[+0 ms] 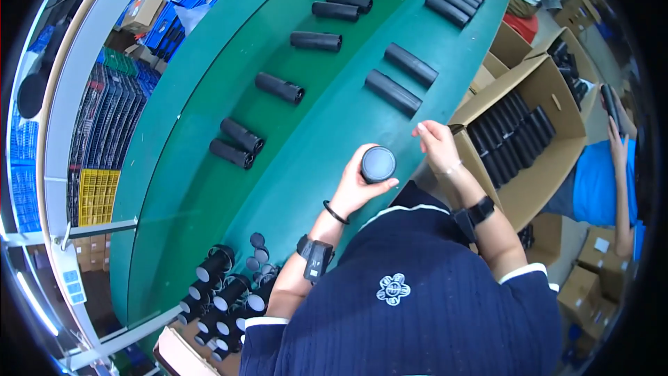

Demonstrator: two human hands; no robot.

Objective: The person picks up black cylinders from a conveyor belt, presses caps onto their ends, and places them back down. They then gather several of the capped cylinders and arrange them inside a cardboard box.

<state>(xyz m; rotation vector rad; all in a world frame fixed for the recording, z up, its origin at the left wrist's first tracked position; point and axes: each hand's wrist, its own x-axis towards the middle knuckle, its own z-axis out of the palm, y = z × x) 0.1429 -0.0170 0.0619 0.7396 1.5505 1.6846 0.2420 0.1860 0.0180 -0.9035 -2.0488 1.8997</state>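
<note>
My left hand (357, 184) is wrapped round a black cylinder, its round grey end (378, 164) facing up. The thumb and fingers grip its side above the near edge of the green work surface. To the right, my right hand (438, 146) hovers apart from the cylinder. Its fingers are loosely bent, with nothing visible between them. Beyond my hands two black tubes (393, 92) lie on the light green strip, the nearest things on it to my right hand.
A darker green conveyor belt (278, 125) carries several black tubes. An open cardboard box (557, 150) of black tubes stands at right; a co-worker in blue (604, 181) holds a tube beyond it. Black cylinders with pale ends (229, 292) are heaped at lower left. Stacked crates (104, 125) stand far left.
</note>
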